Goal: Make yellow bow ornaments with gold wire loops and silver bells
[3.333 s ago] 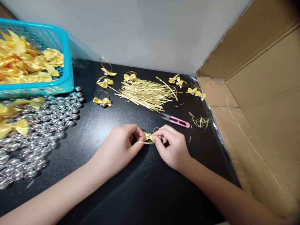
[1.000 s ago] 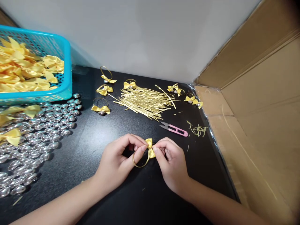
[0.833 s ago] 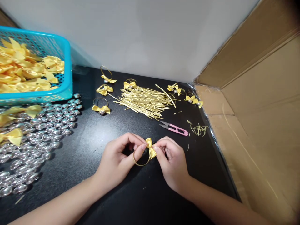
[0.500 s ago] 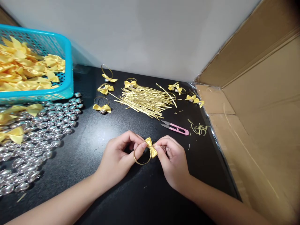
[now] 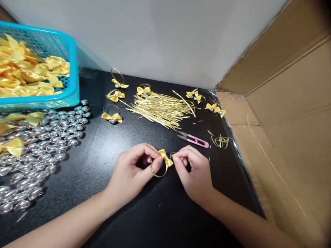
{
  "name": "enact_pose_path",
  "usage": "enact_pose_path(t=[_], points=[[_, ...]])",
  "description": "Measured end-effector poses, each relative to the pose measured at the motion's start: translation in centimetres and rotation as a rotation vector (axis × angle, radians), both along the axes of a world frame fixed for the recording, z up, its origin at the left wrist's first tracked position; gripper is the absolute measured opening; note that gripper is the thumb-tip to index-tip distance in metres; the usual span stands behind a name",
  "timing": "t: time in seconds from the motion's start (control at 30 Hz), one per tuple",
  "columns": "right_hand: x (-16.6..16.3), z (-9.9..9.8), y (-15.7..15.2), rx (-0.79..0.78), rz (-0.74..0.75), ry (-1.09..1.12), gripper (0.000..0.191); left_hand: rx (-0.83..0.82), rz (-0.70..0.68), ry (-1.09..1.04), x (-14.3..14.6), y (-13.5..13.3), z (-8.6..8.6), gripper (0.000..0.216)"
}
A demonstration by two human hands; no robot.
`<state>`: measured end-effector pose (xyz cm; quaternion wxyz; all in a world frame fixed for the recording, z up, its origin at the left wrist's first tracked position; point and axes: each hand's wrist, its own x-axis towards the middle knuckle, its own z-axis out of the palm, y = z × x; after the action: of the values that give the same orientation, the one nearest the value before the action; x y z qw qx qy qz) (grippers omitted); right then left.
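- Since three seconds back, we have turned the gold ring (image 5: 158, 171) from lying flat between our fingers to facing up at us, with its yellow bow (image 5: 165, 159) on top.
- Our left hand (image 5: 130, 170) is pinched on the ring just beside the bow, and its forefinger covers part of the hoop. Our right hand (image 5: 193, 174) is closed by thumb and forefinger on the bow's other wing.
- Both hands sit low over the black worktop (image 5: 103, 151), near its front middle. A plain pale wall (image 5: 155, 34) stands behind.
- An open cardboard box (image 5: 284, 131) fills the right side, hard against the worktop's edge.
- Just beyond our right hand lie pink snips (image 5: 196, 140) and a tangle of wire offcuts (image 5: 220, 141).
- Farther back is a heap of gold wire strips (image 5: 160, 108), with finished bow rings (image 5: 112, 116) around it.
- At left, silver beads (image 5: 51, 137) spread below a blue basket (image 5: 74, 69) heaped with loose bows (image 5: 31, 74).
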<state>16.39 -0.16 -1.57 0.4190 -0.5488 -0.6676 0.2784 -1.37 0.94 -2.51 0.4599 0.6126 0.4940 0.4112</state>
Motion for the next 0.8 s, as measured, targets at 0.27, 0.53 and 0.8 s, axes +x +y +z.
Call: enact_pose_path(t=[0.27,0.53,0.8], points=[[-0.6,-0.2,-0.5,0.044,-0.017,-0.067,0.014,-0.015,0.041,0.024,0.1,-0.1,-0.1,0.012],[-1.0,-1.1,-0.7,0.043,-0.018,-0.137,0.015,-0.035,0.092,0.081,0.2,-0.3,-0.2,0.015],[-1.1,-1.3,-0.8,0.039,-0.007,-0.145,0.015,-0.033,0.088,0.115,0.2,-0.2,-0.2,0.014]])
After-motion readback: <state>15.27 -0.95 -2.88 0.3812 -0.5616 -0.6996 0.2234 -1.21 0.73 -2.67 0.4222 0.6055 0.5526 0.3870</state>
